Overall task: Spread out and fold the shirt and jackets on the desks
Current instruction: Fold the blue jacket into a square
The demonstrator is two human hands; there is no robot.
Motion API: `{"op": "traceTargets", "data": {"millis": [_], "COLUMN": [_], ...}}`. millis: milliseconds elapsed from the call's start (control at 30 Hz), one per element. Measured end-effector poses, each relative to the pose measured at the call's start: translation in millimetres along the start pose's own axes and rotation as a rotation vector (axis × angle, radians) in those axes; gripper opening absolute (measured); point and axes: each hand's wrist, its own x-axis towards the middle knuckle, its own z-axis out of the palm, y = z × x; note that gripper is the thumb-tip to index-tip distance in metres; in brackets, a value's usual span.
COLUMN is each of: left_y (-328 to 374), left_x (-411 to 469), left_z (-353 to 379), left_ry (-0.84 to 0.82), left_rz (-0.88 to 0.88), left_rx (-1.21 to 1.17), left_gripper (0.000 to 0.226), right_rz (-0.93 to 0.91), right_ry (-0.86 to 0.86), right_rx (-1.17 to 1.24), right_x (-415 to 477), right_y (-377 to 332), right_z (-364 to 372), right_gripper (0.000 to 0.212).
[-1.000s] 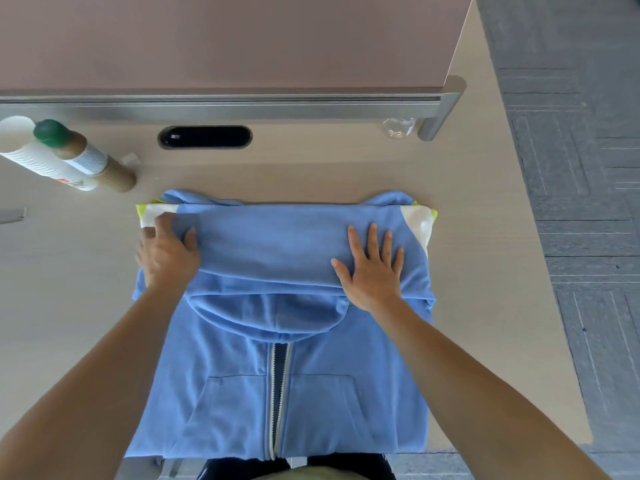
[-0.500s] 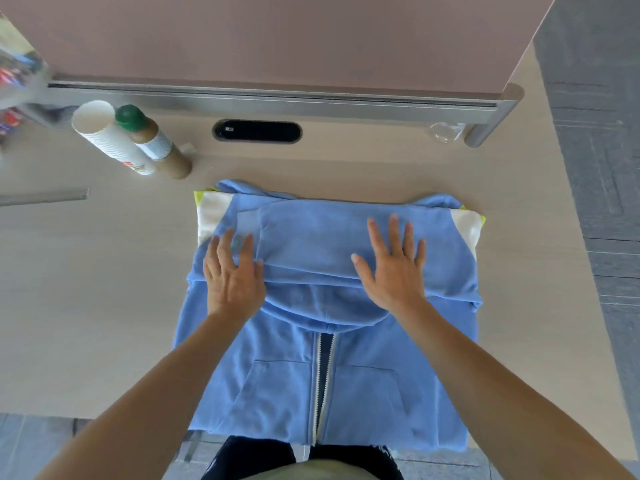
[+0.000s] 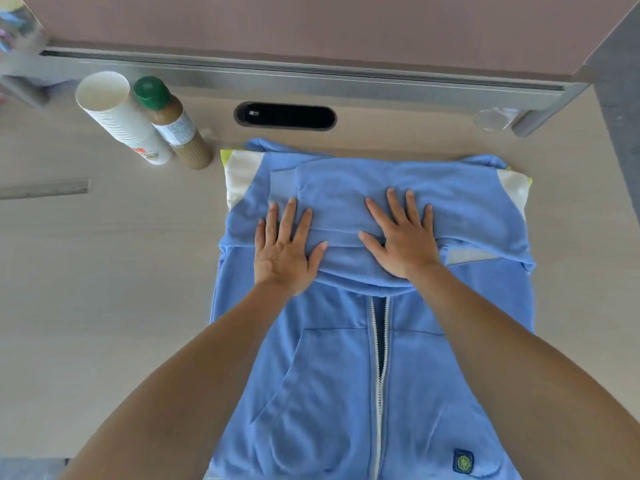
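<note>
Here the blue jacket [image 3: 325, 382] lies front-up on the pale wooden desk [image 3: 104, 289], just right of the desk's middle, with its hem toward the person and running out of the bottom of the view. Its white zipper [image 3: 379, 358] runs down the centre, partly undone near the top, with 1 pocket on each side and a small green badge [image 3: 463, 461] near the hem. The far end is folded into a layered blue band, and white and yellow-green panels show at both far corners.

The left hand [image 3: 282, 251] and right hand [image 3: 403, 242] both lie palm-down on that folded band, fingers straight and spread. They press the cloth and grip nothing. The 2 hands are side by side with a gap between them.

Beyond the jacket's left corner stand a brown bottle [image 3: 173, 124] with a green cap and a stack of white paper cups [image 3: 121, 119], touching each other. A dark oval cable slot [image 3: 284, 116] sits behind the jacket, below a grey rail and a brownish partition [image 3: 277, 26].
</note>
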Motion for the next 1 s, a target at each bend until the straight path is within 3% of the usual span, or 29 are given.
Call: {"op": "traceTargets", "data": {"millis": [67,167,333,500,800,900,1000], "left_y": [-4.0,0.3,-3.7,5.1,11.2,5.8,0.2], "left_x": [20.1,5.0,-114.9,-204.5,-146.5,-139.1,-179.7], "left_z": [-9.0,-18.2,-0.8,26.2,15.0,11.7,6.3], "left_ry": [-0.04,-0.113,-0.069,-0.142,-0.126,-0.093,0.013], "left_rz": [0.013,-0.013,0.104,0.083,-0.025,-0.046,-0.242], "left_rx": [0.004,0.031,-0.025,0.102,0.147,0.036,-0.053], "left_gripper": [0.072,0.07,0.057,0.063,0.064,0.061,0.057], "right_rz": [0.023,0.052,0.337,0.203,0.032,0.022,0.061], "right_ry": [-0.027,0.084,-0.062,-0.068,-0.032,-0.067,0.059], "right_rx": [0.003,0.033,0.153,0.115,0.031,0.065,0.155], "right_x": [4.7,-36.1,-162.6,-208.8,-127.5,-113.3,-145.8], "right_y": [-0.6,-11.4,-6.1,25.0,69.7,69.9,71.4], "right_z": [-15.0,-19.5,39.8,76.1,53.7,43.9,47.4], "right_gripper": [0.064,0.052,0.057,0.067,0.082,0.069,0.056]}}
